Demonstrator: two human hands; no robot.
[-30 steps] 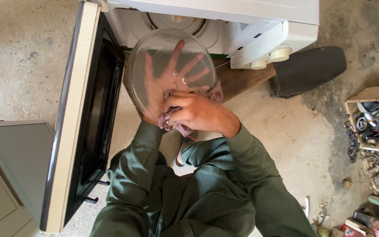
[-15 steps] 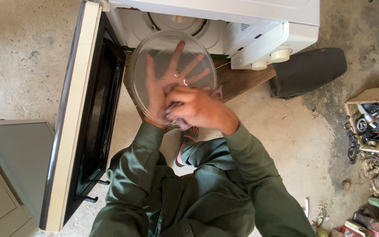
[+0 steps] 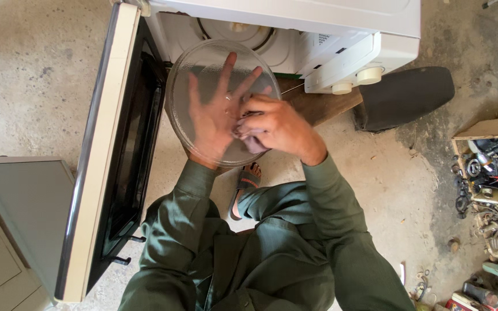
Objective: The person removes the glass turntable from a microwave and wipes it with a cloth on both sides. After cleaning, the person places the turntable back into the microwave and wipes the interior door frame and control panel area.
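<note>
Wiping glass plate (image 3: 203,63), hands (image 3: 211,118) pressing cloth (image 3: 253,141).

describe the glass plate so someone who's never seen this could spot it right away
Find the white microwave oven with its door swung open. Just in front of it, the round clear glass plate rests on the spread left hand. It is the only see-through thing there, and the right hand presses a pinkish cloth against it.
</note>
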